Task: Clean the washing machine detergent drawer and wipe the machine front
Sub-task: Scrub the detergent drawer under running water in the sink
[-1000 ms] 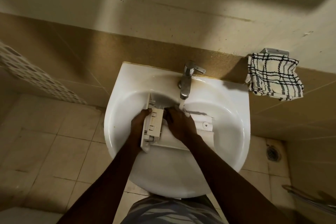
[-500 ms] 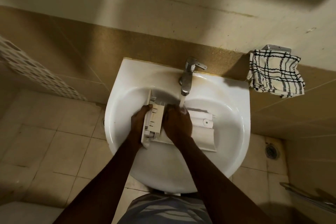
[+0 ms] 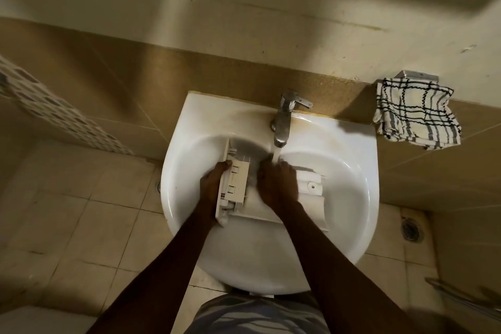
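Note:
The white plastic detergent drawer (image 3: 235, 184) lies across the bowl of a white sink (image 3: 349, 198). My left hand (image 3: 210, 183) grips the drawer's left end. Over the middle of the drawer, my right hand (image 3: 276, 184) presses down with curled fingers, right under the running water from the chrome tap (image 3: 284, 119). What lies under that palm is hidden. The drawer's right end (image 3: 311, 187) sticks out past my right hand.
A black-and-white checked cloth (image 3: 417, 111) hangs on a metal holder on the wall to the right of the sink. A floor drain (image 3: 410, 229) sits in the tiles at the right. A patterned strip (image 3: 54, 114) runs along the left wall.
The view has shifted slightly. My right hand has slid a little along the drawer under the water stream, while the left hand keeps its grip on the left end.

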Demonstrator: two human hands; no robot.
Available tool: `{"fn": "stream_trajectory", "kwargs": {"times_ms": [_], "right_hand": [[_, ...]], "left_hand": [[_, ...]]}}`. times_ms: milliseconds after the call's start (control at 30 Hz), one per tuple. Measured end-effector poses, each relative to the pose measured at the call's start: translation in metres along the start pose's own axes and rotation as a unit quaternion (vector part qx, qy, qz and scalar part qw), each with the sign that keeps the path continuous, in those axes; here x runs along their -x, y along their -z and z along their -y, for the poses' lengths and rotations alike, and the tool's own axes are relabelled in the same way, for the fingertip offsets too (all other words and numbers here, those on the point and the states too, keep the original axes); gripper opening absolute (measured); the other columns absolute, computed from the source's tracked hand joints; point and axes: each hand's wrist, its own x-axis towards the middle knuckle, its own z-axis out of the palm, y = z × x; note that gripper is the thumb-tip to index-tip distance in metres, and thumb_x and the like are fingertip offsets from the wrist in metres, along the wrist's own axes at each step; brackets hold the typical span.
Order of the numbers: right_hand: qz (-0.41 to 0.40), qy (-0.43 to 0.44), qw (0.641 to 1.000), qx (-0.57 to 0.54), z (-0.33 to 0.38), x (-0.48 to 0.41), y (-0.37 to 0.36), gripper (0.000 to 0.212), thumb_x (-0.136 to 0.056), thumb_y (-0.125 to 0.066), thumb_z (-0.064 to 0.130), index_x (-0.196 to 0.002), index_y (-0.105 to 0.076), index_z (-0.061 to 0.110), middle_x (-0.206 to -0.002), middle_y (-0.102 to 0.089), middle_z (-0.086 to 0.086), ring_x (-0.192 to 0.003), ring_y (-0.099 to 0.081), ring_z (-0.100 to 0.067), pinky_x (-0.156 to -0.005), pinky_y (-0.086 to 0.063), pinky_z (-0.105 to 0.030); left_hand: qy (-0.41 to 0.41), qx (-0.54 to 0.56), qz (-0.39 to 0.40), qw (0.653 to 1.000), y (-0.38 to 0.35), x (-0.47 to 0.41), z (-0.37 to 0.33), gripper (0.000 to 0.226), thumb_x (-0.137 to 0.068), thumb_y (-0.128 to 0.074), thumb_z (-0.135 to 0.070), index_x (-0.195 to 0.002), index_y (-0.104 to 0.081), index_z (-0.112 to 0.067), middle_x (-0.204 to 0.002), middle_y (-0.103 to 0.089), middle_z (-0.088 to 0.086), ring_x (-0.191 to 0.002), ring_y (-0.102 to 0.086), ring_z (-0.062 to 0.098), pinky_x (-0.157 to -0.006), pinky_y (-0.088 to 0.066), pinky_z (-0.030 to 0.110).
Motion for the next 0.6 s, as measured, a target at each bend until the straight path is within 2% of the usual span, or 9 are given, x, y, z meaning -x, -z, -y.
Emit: {"fn": "stream_trajectory", "kwargs": {"times_ms": [67, 100, 167, 267, 367, 433, 500, 567, 600], "right_hand": [[0.026, 0.054, 0.998, -0.027, 0.010, -0.006, 0.005, 0.024, -0.102, -0.043, 0.020, -0.109, -0.063, 0.011, -0.104, -0.071, -0.012, -0.103, -0.066, -0.035, -0.105, -0.040, -0.048], [0.024, 0.063, 0.997, -0.025, 0.007, -0.005, 0.009, 0.027, -0.103, -0.039, 0.023, -0.110, -0.064, 0.013, -0.105, -0.071, -0.013, -0.106, -0.065, -0.036, -0.104, -0.041, -0.048], [-0.001, 0.071, 0.997, 0.029, -0.016, 0.001, 0.016, 0.038, -0.102, -0.031, 0.029, -0.113, -0.063, 0.013, -0.107, -0.068, -0.015, -0.102, -0.063, -0.038, -0.089, -0.046, -0.043], [-0.046, -0.038, 0.997, 0.058, -0.067, 0.011, 0.026, 0.048, -0.094, -0.024, 0.038, -0.111, -0.064, 0.016, -0.107, -0.065, -0.010, -0.093, -0.063, -0.035, -0.079, -0.047, -0.040], [-0.059, -0.133, 0.988, 0.058, -0.075, 0.010, 0.024, 0.034, -0.096, -0.040, 0.030, -0.104, -0.065, 0.010, -0.102, -0.066, -0.015, -0.093, -0.061, -0.038, -0.084, -0.046, -0.043], [-0.085, -0.117, 0.989, 0.043, -0.047, 0.004, 0.014, 0.034, -0.094, -0.038, 0.026, -0.101, -0.064, 0.006, -0.098, -0.065, -0.017, -0.090, -0.061, -0.038, -0.084, -0.045, -0.043], [-0.065, -0.064, 0.996, -0.015, -0.008, 0.005, 0.002, 0.031, -0.098, -0.037, 0.029, -0.107, -0.060, 0.010, -0.101, -0.063, -0.012, -0.092, -0.060, -0.030, -0.084, -0.049, -0.041], [-0.040, -0.011, 0.998, -0.057, 0.016, 0.017, -0.008, 0.028, -0.098, -0.047, 0.032, -0.119, -0.055, 0.015, -0.114, -0.063, -0.007, -0.104, -0.060, -0.024, -0.091, -0.051, -0.036], [-0.035, 0.011, 0.997, -0.069, 0.021, 0.026, -0.009, 0.035, -0.097, -0.051, 0.034, -0.128, -0.052, 0.016, -0.123, -0.062, -0.006, -0.113, -0.059, -0.024, -0.097, -0.050, -0.035]], "left_hand": [[-0.005, -0.008, -0.021, 1.000, 0.000, -0.001, 0.000, 0.039, -0.082, -0.069, -0.041, -0.096, -0.072, -0.005, -0.088, -0.073, 0.018, -0.071, -0.068, 0.032, -0.067, -0.056, 0.037], [-0.004, -0.008, -0.029, 1.000, 0.000, -0.002, -0.001, 0.035, -0.084, -0.069, -0.038, -0.095, -0.072, -0.005, -0.087, -0.073, 0.018, -0.071, -0.068, 0.032, -0.069, -0.057, 0.038], [0.003, 0.006, -0.024, 1.000, -0.001, -0.002, -0.001, 0.040, -0.081, -0.071, -0.038, -0.098, -0.073, -0.002, -0.090, -0.074, 0.022, -0.070, -0.068, 0.035, -0.069, -0.056, 0.040], [-0.002, 0.021, 0.003, 1.000, -0.002, 0.001, -0.001, 0.058, -0.069, -0.073, -0.046, -0.103, -0.073, 0.001, -0.097, -0.072, 0.030, -0.076, -0.068, 0.039, -0.068, -0.056, 0.041], [-0.007, 0.014, 0.003, 1.000, -0.002, 0.002, -0.002, 0.035, -0.088, -0.064, -0.034, -0.094, -0.074, -0.001, -0.084, -0.074, 0.023, -0.064, -0.069, 0.033, -0.057, -0.056, 0.034], [-0.003, 0.008, 0.003, 1.000, -0.002, 0.002, -0.002, 0.033, -0.091, -0.062, -0.033, -0.092, -0.073, -0.002, -0.080, -0.074, 0.021, -0.060, -0.068, 0.031, -0.053, -0.056, 0.033], [-0.001, -0.009, -0.004, 1.000, -0.001, 0.004, -0.004, 0.033, -0.092, -0.062, -0.035, -0.094, -0.073, -0.004, -0.080, -0.074, 0.018, -0.060, -0.068, 0.029, -0.053, -0.056, 0.032], [-0.008, -0.029, -0.012, 0.999, 0.001, 0.002, -0.003, 0.030, -0.095, -0.059, -0.034, -0.095, -0.070, -0.006, -0.078, -0.072, 0.012, -0.061, -0.067, 0.026, -0.051, -0.055, 0.029], [-0.013, -0.037, -0.012, 0.999, 0.001, 0.002, -0.003, 0.029, -0.095, -0.059, -0.034, -0.095, -0.069, -0.007, -0.077, -0.072, 0.011, -0.061, -0.067, 0.025, -0.051, -0.054, 0.029]]}}
